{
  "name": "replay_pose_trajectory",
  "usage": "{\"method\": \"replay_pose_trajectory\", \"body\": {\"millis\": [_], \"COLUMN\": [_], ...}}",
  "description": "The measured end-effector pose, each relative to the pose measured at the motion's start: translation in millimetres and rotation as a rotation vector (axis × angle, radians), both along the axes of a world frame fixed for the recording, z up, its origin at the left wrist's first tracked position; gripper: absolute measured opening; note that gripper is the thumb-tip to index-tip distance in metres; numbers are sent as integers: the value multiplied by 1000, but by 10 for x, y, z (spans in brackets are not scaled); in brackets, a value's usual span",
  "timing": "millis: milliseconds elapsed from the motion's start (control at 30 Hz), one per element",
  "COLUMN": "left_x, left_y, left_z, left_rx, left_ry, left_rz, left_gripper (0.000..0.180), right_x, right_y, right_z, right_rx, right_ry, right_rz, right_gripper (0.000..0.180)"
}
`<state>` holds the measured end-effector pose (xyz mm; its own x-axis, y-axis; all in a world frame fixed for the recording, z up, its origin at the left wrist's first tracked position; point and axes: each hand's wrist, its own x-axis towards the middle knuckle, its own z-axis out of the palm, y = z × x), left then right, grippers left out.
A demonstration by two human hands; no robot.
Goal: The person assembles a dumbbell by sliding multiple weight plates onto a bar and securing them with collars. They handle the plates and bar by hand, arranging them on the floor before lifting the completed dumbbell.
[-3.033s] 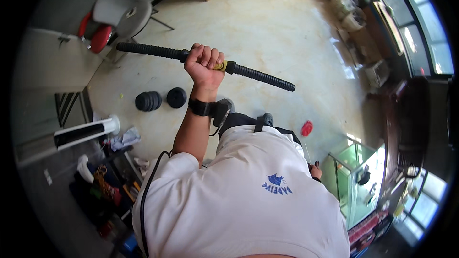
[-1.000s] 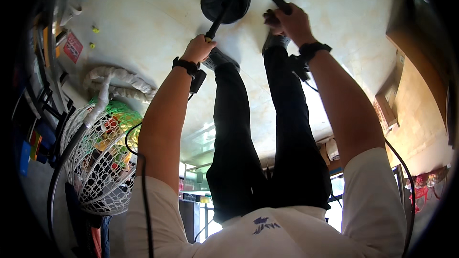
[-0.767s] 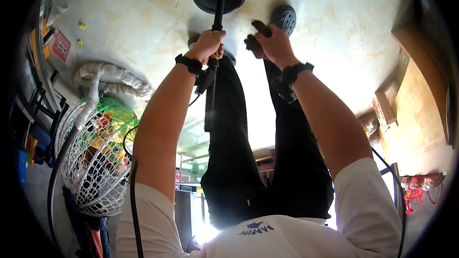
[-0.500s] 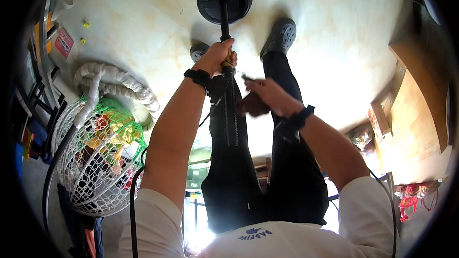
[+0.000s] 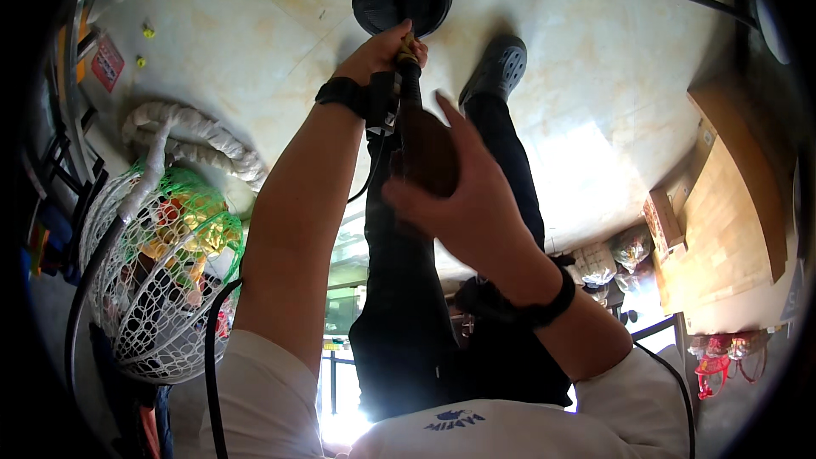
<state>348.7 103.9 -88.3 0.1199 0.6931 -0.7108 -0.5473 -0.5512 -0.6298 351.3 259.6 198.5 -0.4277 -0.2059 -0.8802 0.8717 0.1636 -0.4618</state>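
In the head view, a black pole stands on a round black base (image 5: 382, 2) at the top middle. My left hand (image 5: 384, 53) is closed round the pole, at a brownish-gold collar (image 5: 409, 53). Nearer me, a black ribbed section (image 5: 410, 89) shows below that hand. My right hand (image 5: 476, 195) curves round a dark brown rounded piece (image 5: 432, 155) at this near end, thumb on one side and fingers on the other. Motion blurs that hand, and the piece's exact kind cannot be told. Both wrists wear black straps.
A white and green net (image 5: 144, 314) of colourful items stands at left, beside a wrapped, curved tube (image 5: 195, 132). A wooden cabinet (image 5: 722, 221) is at right, with bags (image 5: 629, 251) near it. My grey clog (image 5: 497, 68) rests on the pale floor (image 5: 586, 68).
My left hand has moved up and away with the pole. My right hand has come left, its fingers spreading round the brown piece, and the long ribbed rod is now mostly hidden.
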Motion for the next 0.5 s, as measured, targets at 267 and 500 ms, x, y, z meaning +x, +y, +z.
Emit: {"method": "replay_pose_trajectory", "body": {"millis": [267,500], "left_x": [-60,332], "left_y": [142,-212], "left_z": [417,254], "left_rx": [-294,-820], "left_ry": [217,572], "left_rz": [-142,-769], "left_gripper": [45,32], "right_x": [38,-348], "right_y": [-198,-205], "right_z": [7,0], "right_rx": [297,414], "right_ry": [600,656], "right_rz": [600,629], "right_gripper": [34,27]}}
